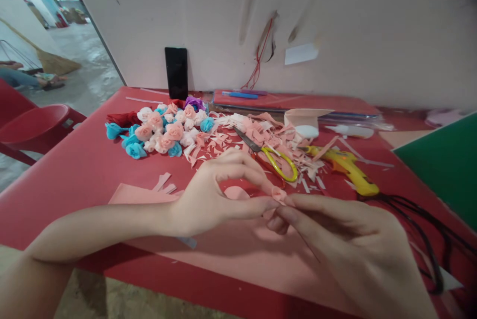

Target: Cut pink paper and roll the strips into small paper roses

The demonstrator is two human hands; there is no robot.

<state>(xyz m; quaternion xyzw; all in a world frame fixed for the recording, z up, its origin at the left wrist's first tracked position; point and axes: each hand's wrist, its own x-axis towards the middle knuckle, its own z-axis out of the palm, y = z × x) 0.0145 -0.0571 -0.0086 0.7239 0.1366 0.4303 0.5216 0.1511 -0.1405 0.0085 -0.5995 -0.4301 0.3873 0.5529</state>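
My left hand [223, 192] and my right hand [346, 229] meet over a sheet of peach paper [238, 254]. Between their fingertips is a small peach paper flower [278, 194], pinched from both sides. A thin dark stem or wire [309, 248] slants down below my right fingers. Just beyond the hands lie scissors [279, 164] with yellow handles, partly over a heap of peach and white paper scraps [257, 132]. A rounded peach paper piece [237, 193] shows through the gap between my left thumb and fingers.
Finished paper roses [164, 132] in peach, white and blue cluster at the left back. A yellow glue gun [348, 167] with a black cord lies at right, near a white glue bottle [350, 131]. A black phone [176, 73] leans on the wall. A green board [443, 165] stands far right.
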